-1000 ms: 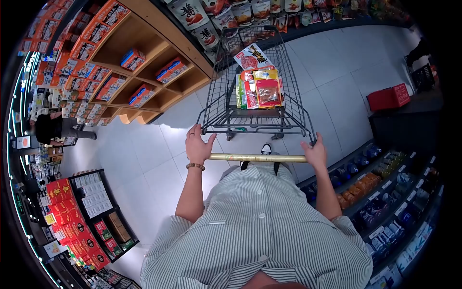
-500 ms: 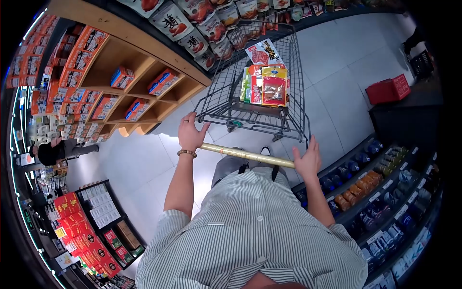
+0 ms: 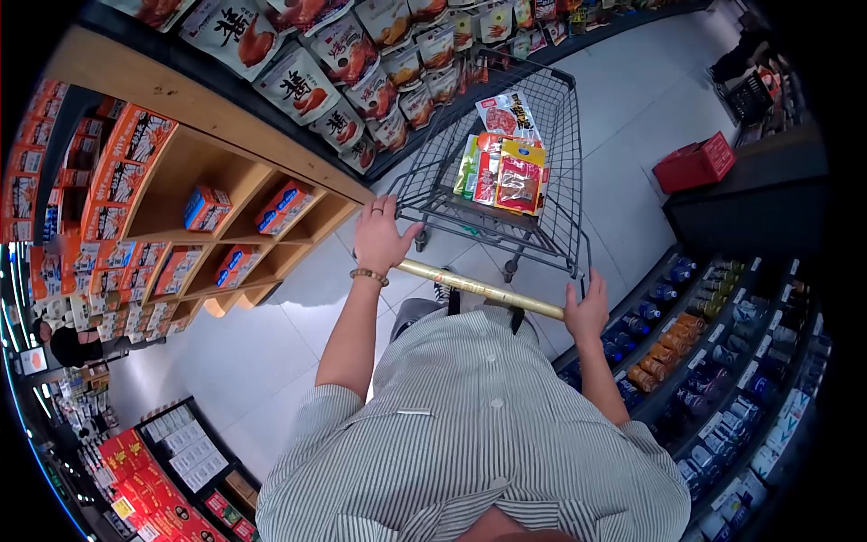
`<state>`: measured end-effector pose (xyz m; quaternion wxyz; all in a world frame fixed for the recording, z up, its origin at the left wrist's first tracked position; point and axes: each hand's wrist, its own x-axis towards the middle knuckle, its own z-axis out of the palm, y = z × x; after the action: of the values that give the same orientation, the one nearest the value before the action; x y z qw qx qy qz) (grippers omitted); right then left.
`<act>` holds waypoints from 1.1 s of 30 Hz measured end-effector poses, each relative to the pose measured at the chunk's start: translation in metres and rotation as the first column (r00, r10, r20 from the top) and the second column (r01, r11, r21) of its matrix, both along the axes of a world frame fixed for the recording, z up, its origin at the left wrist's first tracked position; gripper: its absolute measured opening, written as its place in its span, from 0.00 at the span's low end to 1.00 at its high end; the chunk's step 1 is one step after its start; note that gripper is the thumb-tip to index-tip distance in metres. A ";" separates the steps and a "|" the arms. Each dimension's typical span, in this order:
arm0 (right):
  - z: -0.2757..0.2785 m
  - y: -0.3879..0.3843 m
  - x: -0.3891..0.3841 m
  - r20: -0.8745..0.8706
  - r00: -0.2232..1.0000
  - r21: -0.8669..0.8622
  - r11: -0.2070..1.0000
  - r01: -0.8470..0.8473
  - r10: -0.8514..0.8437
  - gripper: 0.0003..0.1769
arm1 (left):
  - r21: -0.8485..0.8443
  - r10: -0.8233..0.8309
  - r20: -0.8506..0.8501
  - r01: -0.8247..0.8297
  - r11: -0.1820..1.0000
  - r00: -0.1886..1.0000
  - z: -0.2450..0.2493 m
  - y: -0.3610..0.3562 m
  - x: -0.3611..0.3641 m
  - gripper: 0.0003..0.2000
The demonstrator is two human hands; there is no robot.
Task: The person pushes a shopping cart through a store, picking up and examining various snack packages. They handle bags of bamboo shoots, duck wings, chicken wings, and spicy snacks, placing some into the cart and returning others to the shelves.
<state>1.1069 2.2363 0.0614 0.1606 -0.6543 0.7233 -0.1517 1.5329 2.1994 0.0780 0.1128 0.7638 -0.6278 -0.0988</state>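
A grey wire shopping cart stands in front of me, its gold-coloured handle bar slanting down to the right. My left hand, with a beaded bracelet at the wrist, rests on the bar's left end. Its fingers reach forward and the thumb sticks out sideways. At the right end lies my right hand, palm against the bar, fingers stretched forward and thumb apart. Inside the cart is a pile of colourful flat food packets, with a white packet bearing a meat picture behind them.
Wooden shelves with orange boxes stand at left, beside hanging snack pouches. Bottled drinks line the right shelf. A red basket is at far right. Red boxes fill a lower-left display, and a person stands at far left.
My view has turned and moved forward with the cart. The snack pouches and wooden shelves now appear nearer and further left. Both hands remain at the bar's ends.
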 end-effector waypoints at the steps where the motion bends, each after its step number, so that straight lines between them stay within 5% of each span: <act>1: -0.002 -0.005 0.006 0.014 0.999 -0.026 0.999 0.034 -0.034 0.31 | -0.004 -0.011 0.001 0.011 1.000 1.000 -0.002 -0.010 0.003 0.38; 3: -0.001 -0.014 0.014 0.018 0.998 -0.045 0.997 0.069 -0.068 0.30 | -0.189 -0.068 0.041 0.074 0.979 0.997 -0.005 -0.029 0.008 0.37; 10: -0.003 -0.041 0.016 -0.075 0.987 -0.115 0.985 0.131 -0.140 0.26 | -0.225 -0.176 -0.018 0.167 0.960 0.984 -0.006 -0.094 0.011 0.37; 17: 0.012 -0.068 0.020 -0.242 0.965 0.017 0.994 0.110 -0.102 0.25 | -0.283 -0.219 -0.055 0.195 0.939 0.974 -0.001 -0.134 0.004 0.35; 19: 0.022 -0.092 0.030 -0.319 0.946 0.096 0.991 0.091 -0.056 0.27 | -0.256 -0.223 -0.049 0.204 0.945 0.974 -0.004 -0.147 0.007 0.35; 21: 0.027 -0.114 0.028 -0.394 0.915 -0.009 0.995 -0.102 0.090 0.31 | -0.235 -0.229 -0.041 0.214 0.948 0.973 0.000 -0.158 0.004 0.35; 27: -0.018 -0.238 0.022 -0.212 0.963 0.104 0.983 -0.149 0.168 0.31 | -0.133 -0.213 -0.036 0.207 0.969 0.976 0.004 -0.203 -0.005 0.35; 29: -0.032 -0.283 0.018 0.109 0.981 0.290 0.939 -0.183 0.158 0.28 | -0.096 -0.211 -0.024 0.208 0.973 0.977 0.005 -0.221 -0.008 0.35; 33: -0.073 -0.363 0.019 0.162 0.976 0.272 0.945 -0.184 0.144 0.26 | 0.010 -0.301 -0.018 0.302 0.953 0.953 0.011 -0.251 -0.011 0.34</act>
<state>1.1259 1.8731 -0.0113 0.3157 -0.6701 0.6673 -0.0776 1.5216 1.9486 0.0887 0.0968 0.6589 -0.7354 -0.1252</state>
